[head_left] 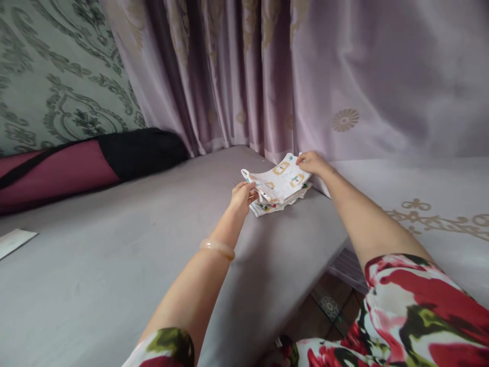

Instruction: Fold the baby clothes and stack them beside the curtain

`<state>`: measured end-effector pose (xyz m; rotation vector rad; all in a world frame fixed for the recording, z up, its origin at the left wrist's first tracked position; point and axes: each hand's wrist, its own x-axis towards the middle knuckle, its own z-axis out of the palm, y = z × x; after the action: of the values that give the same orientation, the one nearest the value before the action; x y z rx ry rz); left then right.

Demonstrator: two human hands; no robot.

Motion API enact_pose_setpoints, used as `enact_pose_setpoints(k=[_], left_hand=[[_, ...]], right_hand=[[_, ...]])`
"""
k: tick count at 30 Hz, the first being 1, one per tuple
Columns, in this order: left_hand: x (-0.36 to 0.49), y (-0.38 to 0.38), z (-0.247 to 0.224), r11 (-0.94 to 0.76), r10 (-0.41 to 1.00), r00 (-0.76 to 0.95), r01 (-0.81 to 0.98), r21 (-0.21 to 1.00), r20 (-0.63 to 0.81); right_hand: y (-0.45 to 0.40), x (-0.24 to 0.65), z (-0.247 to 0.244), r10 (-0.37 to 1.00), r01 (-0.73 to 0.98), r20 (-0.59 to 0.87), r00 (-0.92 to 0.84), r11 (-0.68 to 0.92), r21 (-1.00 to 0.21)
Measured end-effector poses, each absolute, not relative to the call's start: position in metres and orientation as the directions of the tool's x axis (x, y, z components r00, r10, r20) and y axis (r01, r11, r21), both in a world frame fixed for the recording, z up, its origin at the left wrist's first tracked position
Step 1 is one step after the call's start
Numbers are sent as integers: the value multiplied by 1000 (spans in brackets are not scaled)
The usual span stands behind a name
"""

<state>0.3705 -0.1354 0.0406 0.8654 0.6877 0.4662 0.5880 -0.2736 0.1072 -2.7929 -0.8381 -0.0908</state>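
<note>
A white printed cloth point(283, 176) with orange and teal figures lies folded on top of a small stack of folded cloths point(263, 209). The stack sits at the far corner of the grey bed surface, by the curtain. My left hand point(243, 198) pinches the cloth's left edge, which is lifted a little. At the opposite end, my right hand point(312, 164) grips the far right edge between thumb and fingers. The lower cloths show only as layered edges with coloured print.
A long maroon and black bag point(76, 165) lies along the wall on the left. A flat white item point(16, 241) is at the left edge of the bed point(126, 265). Purple curtains point(244, 76) hang behind the stack. The bed's right edge drops to a patterned floor point(330, 306).
</note>
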Motion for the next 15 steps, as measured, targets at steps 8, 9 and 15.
enact_pose_setpoints(k=[8, 9, 15], left_hand=[[366, -134, 30, 633, 590, 712, -114, 766, -382], [366, -135, 28, 630, 591, 709, -108, 770, -385], [360, -134, 13, 598, 577, 716, -42, 801, -393]], right_hand=[[-277, 594, 110, 521, 536, 124, 844, -819, -206], [-277, 594, 110, 523, 538, 125, 843, -820, -198], [-278, 595, 92, 551, 564, 122, 826, -813, -147]])
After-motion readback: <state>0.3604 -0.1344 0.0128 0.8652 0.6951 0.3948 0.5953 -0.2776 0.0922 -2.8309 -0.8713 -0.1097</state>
